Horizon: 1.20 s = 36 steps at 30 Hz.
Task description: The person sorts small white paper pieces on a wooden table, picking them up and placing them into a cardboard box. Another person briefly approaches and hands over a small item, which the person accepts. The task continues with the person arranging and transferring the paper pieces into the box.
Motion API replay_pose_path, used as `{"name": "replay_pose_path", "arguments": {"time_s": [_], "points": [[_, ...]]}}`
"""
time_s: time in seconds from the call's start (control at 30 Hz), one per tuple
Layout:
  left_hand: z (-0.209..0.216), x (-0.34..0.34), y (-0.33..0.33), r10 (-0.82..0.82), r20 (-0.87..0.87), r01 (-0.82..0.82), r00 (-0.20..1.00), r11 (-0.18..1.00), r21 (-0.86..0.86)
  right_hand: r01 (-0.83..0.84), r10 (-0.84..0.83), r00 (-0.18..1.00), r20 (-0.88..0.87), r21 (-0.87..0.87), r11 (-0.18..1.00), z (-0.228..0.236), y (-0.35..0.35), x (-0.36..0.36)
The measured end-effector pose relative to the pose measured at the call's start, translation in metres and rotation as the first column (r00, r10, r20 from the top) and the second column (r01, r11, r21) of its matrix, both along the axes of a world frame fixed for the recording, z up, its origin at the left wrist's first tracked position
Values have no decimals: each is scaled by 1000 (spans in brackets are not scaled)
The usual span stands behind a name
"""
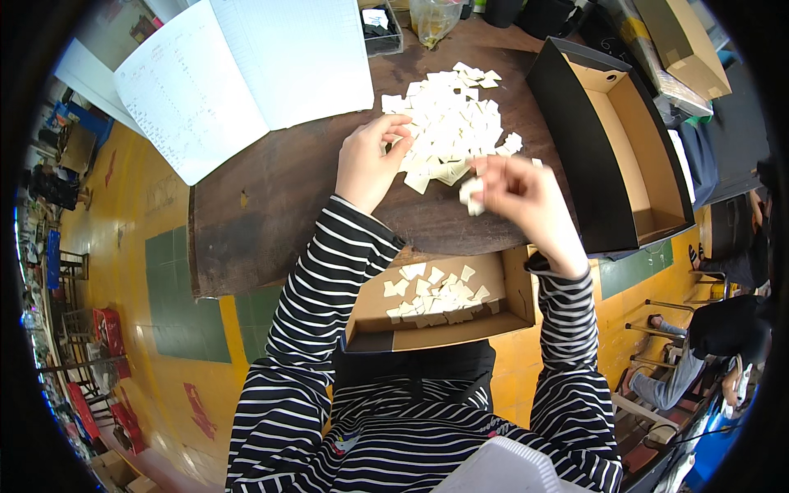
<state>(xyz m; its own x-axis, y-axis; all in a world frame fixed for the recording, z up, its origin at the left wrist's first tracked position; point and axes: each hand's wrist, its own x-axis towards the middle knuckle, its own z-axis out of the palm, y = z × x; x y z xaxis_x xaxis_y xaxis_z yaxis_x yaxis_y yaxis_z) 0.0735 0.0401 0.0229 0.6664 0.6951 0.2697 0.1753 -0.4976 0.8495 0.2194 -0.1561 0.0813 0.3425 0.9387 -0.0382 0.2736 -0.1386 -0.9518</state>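
A heap of small cream-white cut pieces [460, 119], flat and angular, lies on the dark wooden table in front of me. At its left edge is my left hand [370, 164], fingers bent and thumb apart from them, holding nothing that I can see. My right hand [526, 197], smeared by motion, is over the near right side of the heap. Between its thumb and fingers it pinches a few white pieces [471, 197]. Below the table edge, an open cardboard box [436, 335] at my lap holds more of the pieces [440, 296], spread over its bottom.
An open notebook [246, 82] with handwriting lies at the far left of the table [271, 214]. To the right stands an empty black box [583, 140]. A clear container [385, 37] and a plastic bag [434, 20] sit at the back. A seated person [699, 345] is at the right.
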Motion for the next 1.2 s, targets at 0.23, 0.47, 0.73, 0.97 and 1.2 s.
{"name": "replay_pose_path", "arguments": {"time_s": [0.23, 0.47, 0.73, 0.97, 1.2], "points": [[-20, 4, 0, -11, -42, 29, 999, 886, 464, -75, 105, 967, 232, -134, 988, -5, -17, -12], [-16, 8, 1, -10, -98, 31, 995, 978, 207, 77, -235, 758, 608, 273, 959, -41, 89, 16], [-14, 8, -1, -76, -6, 76, 997, 993, 95, 115, -84, 937, 340, -71, 991, -29, 86, 36], [-12, 19, -5, -235, 319, 341, 918, 879, -333, 182, -162, 946, -279, 47, 982, -31, 69, 32], [-10, 10, 1, -204, 264, 318, 943, 789, -526, 182, -169, 969, -179, 59, 982, -13, 38, 18]]}}
